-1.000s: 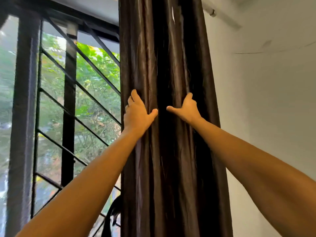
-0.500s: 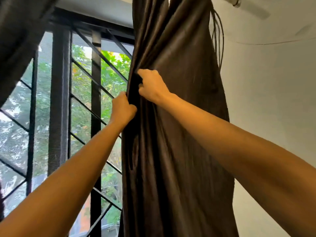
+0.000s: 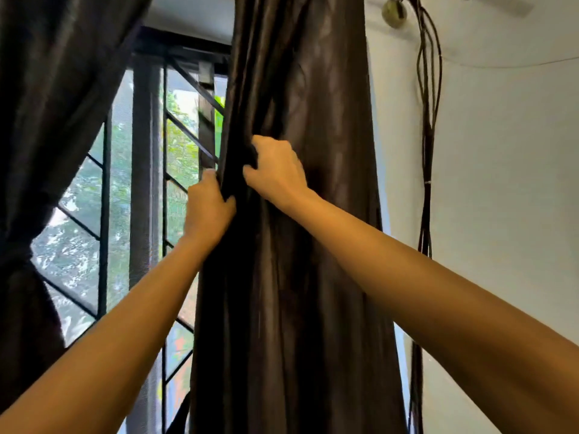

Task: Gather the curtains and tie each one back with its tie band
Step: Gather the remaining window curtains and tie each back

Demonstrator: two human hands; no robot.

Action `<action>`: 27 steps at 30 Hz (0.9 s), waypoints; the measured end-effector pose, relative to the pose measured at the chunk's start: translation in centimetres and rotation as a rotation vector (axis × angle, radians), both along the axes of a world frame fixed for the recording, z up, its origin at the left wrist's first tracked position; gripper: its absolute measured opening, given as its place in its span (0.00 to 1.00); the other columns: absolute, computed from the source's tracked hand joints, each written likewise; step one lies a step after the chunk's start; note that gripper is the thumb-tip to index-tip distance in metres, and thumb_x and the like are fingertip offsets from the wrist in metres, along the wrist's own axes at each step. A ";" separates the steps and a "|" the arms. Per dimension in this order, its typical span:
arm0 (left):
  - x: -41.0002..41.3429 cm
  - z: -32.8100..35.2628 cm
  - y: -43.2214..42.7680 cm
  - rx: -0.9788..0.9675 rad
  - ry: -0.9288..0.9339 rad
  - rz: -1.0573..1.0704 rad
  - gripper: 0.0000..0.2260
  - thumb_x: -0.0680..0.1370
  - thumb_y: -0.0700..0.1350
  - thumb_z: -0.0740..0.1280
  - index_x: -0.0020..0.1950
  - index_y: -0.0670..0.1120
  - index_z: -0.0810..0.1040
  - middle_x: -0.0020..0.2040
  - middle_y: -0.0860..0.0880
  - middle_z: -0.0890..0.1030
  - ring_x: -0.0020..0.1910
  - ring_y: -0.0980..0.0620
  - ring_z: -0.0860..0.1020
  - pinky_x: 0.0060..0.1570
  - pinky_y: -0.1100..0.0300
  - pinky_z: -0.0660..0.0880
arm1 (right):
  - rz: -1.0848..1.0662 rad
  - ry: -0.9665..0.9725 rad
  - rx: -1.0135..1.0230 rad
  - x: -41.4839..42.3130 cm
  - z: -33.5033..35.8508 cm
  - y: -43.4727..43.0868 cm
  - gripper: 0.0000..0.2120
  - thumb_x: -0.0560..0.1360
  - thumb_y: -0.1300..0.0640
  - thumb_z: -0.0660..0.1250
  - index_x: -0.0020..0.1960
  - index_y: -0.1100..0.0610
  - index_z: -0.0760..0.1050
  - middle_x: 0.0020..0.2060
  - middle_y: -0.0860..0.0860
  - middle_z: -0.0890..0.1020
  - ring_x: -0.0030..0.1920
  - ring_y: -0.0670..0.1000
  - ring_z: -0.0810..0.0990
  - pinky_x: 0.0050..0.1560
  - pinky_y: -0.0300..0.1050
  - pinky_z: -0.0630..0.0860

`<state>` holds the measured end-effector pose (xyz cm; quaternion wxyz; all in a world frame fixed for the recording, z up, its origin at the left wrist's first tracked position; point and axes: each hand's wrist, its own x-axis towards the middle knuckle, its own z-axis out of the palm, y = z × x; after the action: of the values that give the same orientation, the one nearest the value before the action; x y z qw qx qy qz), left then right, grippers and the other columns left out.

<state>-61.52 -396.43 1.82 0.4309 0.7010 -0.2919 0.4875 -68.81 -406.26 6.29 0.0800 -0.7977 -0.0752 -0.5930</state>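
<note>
Item under handling: a dark brown, satin-sheened curtain [image 3: 313, 214] hanging full height at the right side of the window, bunched into vertical folds. The cloth shows a soft sheen on its raised pleats and deep shadow between them. Its left edge is drawn into a tight rope of fabric.

The left hand [image 3: 208, 211] clasps that left edge from the window side, fingers wrapped behind the cloth and the thumb pressed across the front. The right hand [image 3: 277, 170] sits just above and beside it, fingers [image 3: 250, 175] curled and digging into the same gathered fold. The two hands are near each other but apart. Both forearms are bare.

A second dark curtain [image 3: 53, 120] hangs at the left of the window and narrows at its waist; what cinches it cannot be made out.

Surroundings: a window fitted with a black metal grille [image 3: 175, 183] of upright and diagonal bars, green foliage outside. To the right, a plain pale wall [image 3: 507, 183], with a bundle of dark cords [image 3: 427, 136] hanging down it from a round fitting [image 3: 393, 10] near the top.

No readable writing or labels are visible
</note>
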 end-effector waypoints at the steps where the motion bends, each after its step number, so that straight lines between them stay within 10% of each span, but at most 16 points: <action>1: -0.2 -0.1 -0.7 0.012 0.003 -0.002 0.13 0.74 0.37 0.67 0.56 0.35 0.71 0.51 0.33 0.78 0.51 0.35 0.76 0.43 0.52 0.68 | -0.091 -0.085 0.017 -0.3 -0.6 -1.2 0.06 0.70 0.54 0.67 0.41 0.56 0.73 0.44 0.55 0.79 0.50 0.61 0.76 0.42 0.49 0.67; 5: -1.2 -0.1 -3.1 0.060 -0.028 -0.024 0.13 0.73 0.38 0.65 0.57 0.37 0.71 0.51 0.34 0.78 0.51 0.35 0.77 0.48 0.47 0.74 | -0.410 -0.207 0.189 -2.3 -1.5 -7.0 0.20 0.69 0.39 0.68 0.51 0.52 0.79 0.71 0.58 0.62 0.69 0.64 0.59 0.66 0.59 0.61; 9: -2.1 0.0 -4.8 0.085 -0.014 -0.047 0.12 0.75 0.37 0.63 0.57 0.36 0.70 0.44 0.39 0.76 0.40 0.41 0.74 0.39 0.52 0.72 | -0.521 -0.069 0.404 -4.1 -1.0 -13.6 0.22 0.67 0.37 0.70 0.55 0.49 0.77 0.76 0.61 0.41 0.72 0.72 0.39 0.71 0.68 0.44; 12: -2.3 -0.1 -5.2 0.089 -0.008 -0.060 0.11 0.75 0.39 0.65 0.55 0.37 0.70 0.45 0.39 0.76 0.41 0.41 0.76 0.42 0.50 0.76 | -0.365 0.028 0.461 -5.2 -0.8 -16.9 0.24 0.69 0.44 0.73 0.60 0.55 0.77 0.75 0.61 0.57 0.72 0.66 0.61 0.71 0.61 0.60; 15: -2.3 -0.4 -5.4 0.095 -0.021 -0.063 0.15 0.76 0.43 0.68 0.57 0.37 0.68 0.47 0.39 0.77 0.41 0.44 0.75 0.39 0.53 0.73 | -0.291 0.042 0.349 -4.9 -1.2 -16.8 0.14 0.73 0.58 0.70 0.55 0.65 0.78 0.52 0.62 0.79 0.52 0.62 0.79 0.53 0.52 0.76; 21: -2.3 -0.5 -4.0 0.074 -0.001 -0.056 0.19 0.75 0.45 0.69 0.60 0.37 0.68 0.50 0.38 0.78 0.46 0.40 0.78 0.45 0.48 0.77 | -0.149 0.008 0.112 -1.6 -1.1 -9.4 0.07 0.68 0.69 0.61 0.33 0.61 0.70 0.33 0.57 0.76 0.38 0.61 0.77 0.37 0.48 0.72; 27: -2.1 -0.2 -0.7 0.008 0.004 -0.012 0.15 0.75 0.41 0.67 0.58 0.36 0.71 0.51 0.37 0.78 0.50 0.39 0.77 0.39 0.60 0.68 | 0.006 -0.021 -0.110 -0.7 0.6 -0.6 0.03 0.63 0.66 0.62 0.34 0.60 0.70 0.42 0.64 0.80 0.46 0.68 0.76 0.40 0.53 0.66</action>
<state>-63.60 -397.16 1.65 0.4317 0.7020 -0.2971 0.4822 -69.54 -406.83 6.85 0.0371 -0.7943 -0.1110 -0.5962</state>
